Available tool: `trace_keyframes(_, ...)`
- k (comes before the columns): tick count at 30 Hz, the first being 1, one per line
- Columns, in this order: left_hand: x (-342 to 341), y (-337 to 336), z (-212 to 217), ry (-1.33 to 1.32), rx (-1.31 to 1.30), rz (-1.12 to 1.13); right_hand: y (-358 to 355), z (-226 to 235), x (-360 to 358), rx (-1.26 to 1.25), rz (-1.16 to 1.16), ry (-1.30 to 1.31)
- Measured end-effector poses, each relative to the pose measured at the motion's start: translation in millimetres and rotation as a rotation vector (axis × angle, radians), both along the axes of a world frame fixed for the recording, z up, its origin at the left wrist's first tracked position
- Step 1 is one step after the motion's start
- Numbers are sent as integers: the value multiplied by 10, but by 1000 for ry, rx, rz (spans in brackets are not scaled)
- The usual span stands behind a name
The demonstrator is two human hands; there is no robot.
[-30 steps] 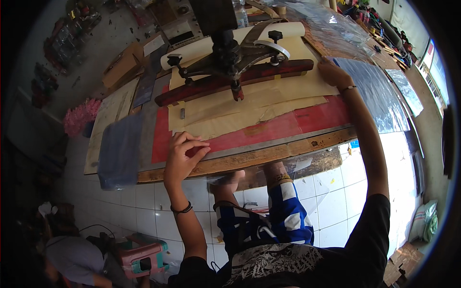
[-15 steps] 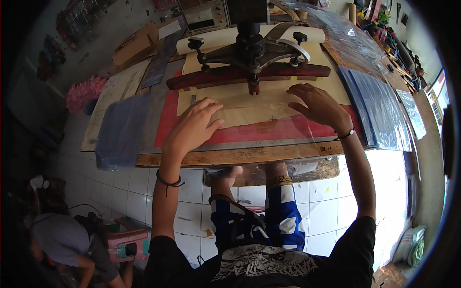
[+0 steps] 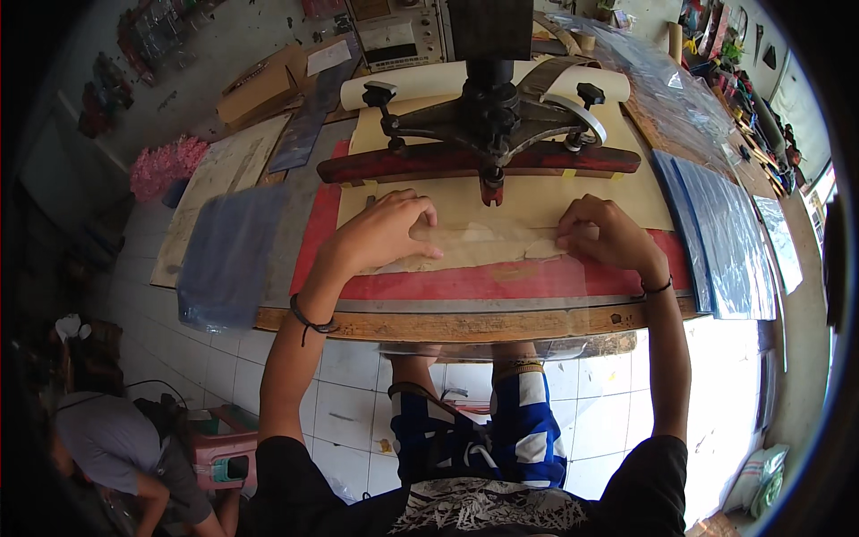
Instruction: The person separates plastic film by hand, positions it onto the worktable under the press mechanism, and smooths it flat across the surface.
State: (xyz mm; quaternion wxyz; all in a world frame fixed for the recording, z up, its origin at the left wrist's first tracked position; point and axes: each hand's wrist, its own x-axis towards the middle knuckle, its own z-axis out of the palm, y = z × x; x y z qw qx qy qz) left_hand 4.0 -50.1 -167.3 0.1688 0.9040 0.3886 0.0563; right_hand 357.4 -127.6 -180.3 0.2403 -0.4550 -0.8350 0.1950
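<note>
Left hand (image 3: pixel 386 234) and right hand (image 3: pixel 601 234) lie palm down, fingers spread and gripping nothing, on the two ends of a clear plastic sheet (image 3: pixel 488 243). The sheet rests on tan backing paper (image 3: pixel 537 199), itself over the red pad (image 3: pixel 501 279) of the work table (image 3: pixel 465 324). One second earlier the left hand rested at the near edge of the table while the right reached far to the right side; half a second earlier both hands were closing on the middle of the pad. Now both press flat on the sheet, just near of the red press bar (image 3: pixel 474 163), which hangs from the dark machine head (image 3: pixel 490 107). The change reads as a shift from reaching to aligning: the sheet appears to be smoothed and held square beneath the bar. To the right lies a stack of blue-edged clear sheets (image 3: pixel 720 234); to the left, a loose bluish sheet (image 3: pixel 228 255) overhangs the near table edge. Farther left stands a pink bundle (image 3: pixel 165 166). At lower left, a seated person in grey (image 3: pixel 112 443) works apart beside a pink stool (image 3: pixel 224 447).
</note>
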Motion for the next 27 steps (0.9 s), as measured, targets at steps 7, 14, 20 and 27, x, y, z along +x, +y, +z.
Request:
trace_keyframes(7,173,-103,353,11,-100,-142,-57,255,-7,-266,69,260)
trace_keyframes(14,-12,-123,1340,-63,-184,-372,-107,1395,-372,142,79,-5)
trace_keyframes(20,-70,-33,1788,-166,-230,-171,162,1975,-521,4,64,-153)
trace_keyframes(27,-26,-40,1802,-256,-222,-120,345,1911,-806,1,137,-235)
